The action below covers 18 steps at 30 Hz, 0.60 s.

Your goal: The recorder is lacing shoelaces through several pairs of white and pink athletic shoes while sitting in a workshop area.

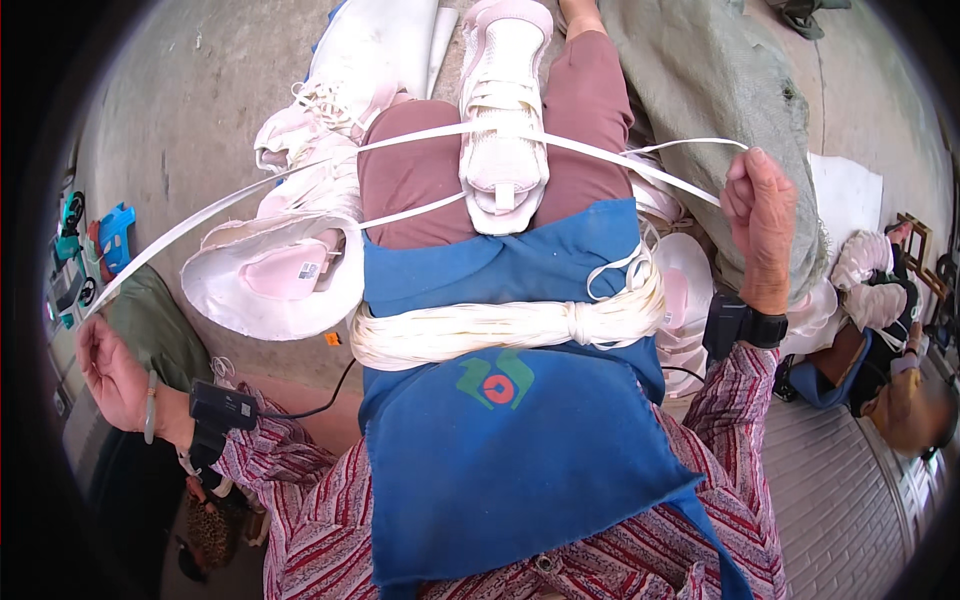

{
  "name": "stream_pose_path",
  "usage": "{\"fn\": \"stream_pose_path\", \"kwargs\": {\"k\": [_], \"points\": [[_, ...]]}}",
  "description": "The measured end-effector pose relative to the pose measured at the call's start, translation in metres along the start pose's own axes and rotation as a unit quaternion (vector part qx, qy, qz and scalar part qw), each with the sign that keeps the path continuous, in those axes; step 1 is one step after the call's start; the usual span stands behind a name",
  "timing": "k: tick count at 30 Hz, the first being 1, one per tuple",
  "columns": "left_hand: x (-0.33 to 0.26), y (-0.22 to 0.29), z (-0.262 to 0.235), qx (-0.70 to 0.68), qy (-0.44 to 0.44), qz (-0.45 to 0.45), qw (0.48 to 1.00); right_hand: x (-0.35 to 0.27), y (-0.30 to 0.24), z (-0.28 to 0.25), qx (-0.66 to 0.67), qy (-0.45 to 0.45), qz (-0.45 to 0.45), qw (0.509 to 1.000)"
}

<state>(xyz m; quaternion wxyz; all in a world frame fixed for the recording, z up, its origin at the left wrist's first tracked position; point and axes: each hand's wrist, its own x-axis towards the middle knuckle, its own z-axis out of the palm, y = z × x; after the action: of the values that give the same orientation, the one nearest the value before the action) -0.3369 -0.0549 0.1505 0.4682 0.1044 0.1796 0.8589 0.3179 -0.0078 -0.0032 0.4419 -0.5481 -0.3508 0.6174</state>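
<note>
A white and pink shoe upper [502,160] lies lengthwise between my knees, with a flat white shoelace [400,138] running through it. My left hand [115,375] is out at the far left, fingers closed on one stretch of that lace. Raised on the right, my right hand [760,205] is pinched closed at a lace stretch reaching it from the upper. Both stretches arc out across my lap. Over my blue apron [520,450] rests a tied bundle of cream laces [480,335], with some loops loose at its right end.
More white and pink uppers [275,275] are heaped left of my legs, and others [685,280] sit to the right. Grey-green cloth [720,110] drapes at the upper right. Another person [905,395] is at the far right edge, near more uppers. A blue plastic object [117,235] stands far left.
</note>
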Motion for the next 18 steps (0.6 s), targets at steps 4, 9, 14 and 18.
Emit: {"fn": "stream_pose_path", "kwargs": {"k": [4,9,14,18], "points": [[-0.003,0.002,-0.013,0.065,0.017,-0.020,0.998,0.017,0.017,-0.038,-0.135,0.059,0.098,0.984],[-0.039,-0.131,0.030,0.443,0.155,0.122,0.875,0.025,0.057,0.002,-0.607,0.051,-0.164,0.776],[-0.019,-0.078,-0.011,0.050,-0.033,-0.110,0.992,0.019,0.024,0.081,-0.446,0.081,-0.165,0.876],[-0.055,-0.188,0.003,0.198,-0.113,-0.221,0.948,0.024,0.025,0.112,-0.395,0.016,-0.243,0.886]]}}
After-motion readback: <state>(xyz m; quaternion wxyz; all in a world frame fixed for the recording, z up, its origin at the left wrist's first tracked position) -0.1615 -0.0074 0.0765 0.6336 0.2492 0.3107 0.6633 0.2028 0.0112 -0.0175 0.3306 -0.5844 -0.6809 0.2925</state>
